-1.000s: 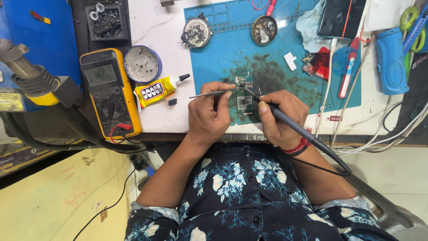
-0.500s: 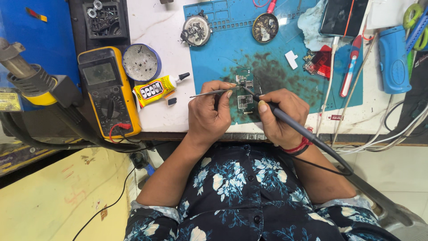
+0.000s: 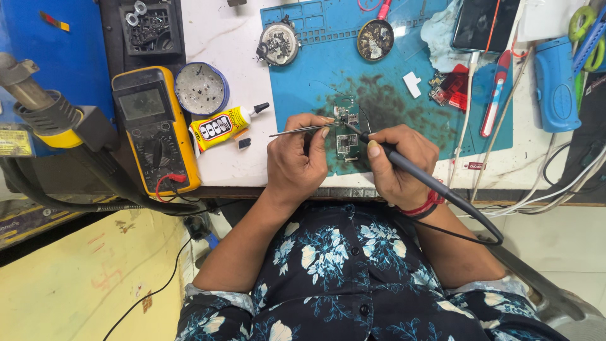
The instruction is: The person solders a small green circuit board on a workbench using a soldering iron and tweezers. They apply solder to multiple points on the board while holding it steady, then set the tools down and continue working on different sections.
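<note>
- Our left hand (image 3: 302, 161) pinches tweezers (image 3: 298, 131); our right hand (image 3: 398, 165) grips the soldering iron (image 3: 413, 170).
- Small circuit board (image 3: 346, 143) lies on the blue mat (image 3: 442, 126), near edge, between both hands.
- We judge soldering underway; next needs a steady tip.

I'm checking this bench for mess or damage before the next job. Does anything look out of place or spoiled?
Yes. The blue work mat has a dark, sooty stain in its middle, just above the small circuit board that the left hand and right hand work on. A crumpled cloth lies at its top edge. Nothing looks spilled.
</note>
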A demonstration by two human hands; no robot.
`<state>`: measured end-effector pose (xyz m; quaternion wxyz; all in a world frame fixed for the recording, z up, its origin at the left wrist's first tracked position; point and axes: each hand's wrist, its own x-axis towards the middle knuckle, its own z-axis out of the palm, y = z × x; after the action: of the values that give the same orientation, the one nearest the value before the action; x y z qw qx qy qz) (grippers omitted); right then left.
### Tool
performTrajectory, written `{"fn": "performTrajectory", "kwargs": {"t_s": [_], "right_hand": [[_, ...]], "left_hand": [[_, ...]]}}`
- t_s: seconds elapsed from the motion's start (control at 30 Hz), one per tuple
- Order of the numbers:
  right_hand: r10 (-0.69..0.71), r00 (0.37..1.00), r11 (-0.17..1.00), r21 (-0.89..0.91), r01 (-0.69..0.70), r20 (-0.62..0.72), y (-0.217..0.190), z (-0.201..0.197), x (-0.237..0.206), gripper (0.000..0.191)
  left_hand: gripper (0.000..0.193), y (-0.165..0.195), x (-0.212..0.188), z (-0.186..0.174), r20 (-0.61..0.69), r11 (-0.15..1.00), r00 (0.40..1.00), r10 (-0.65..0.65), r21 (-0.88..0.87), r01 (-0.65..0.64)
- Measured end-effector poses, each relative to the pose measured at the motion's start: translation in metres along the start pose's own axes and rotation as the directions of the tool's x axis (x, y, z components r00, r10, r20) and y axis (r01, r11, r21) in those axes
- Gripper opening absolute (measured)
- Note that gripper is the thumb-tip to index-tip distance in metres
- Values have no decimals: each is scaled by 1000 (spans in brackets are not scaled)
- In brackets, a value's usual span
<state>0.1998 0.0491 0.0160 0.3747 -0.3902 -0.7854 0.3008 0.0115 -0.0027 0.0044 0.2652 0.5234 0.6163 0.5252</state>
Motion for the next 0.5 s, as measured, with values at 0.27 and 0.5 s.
{"fn": "performTrajectory", "kwargs": {"t_s": [0.27, 0.5], "right_hand": [[-10, 1000, 1000, 2, 10, -3, 0, 0, 1, 11], [-7, 1000, 1000, -12, 7, 4, -1, 0, 0, 10]], "left_hand": [[12, -1, 0, 0, -7, 1000, 1000, 4, 3, -4], [12, -1, -1, 1, -7, 1000, 1000, -10, -4, 10]]}}
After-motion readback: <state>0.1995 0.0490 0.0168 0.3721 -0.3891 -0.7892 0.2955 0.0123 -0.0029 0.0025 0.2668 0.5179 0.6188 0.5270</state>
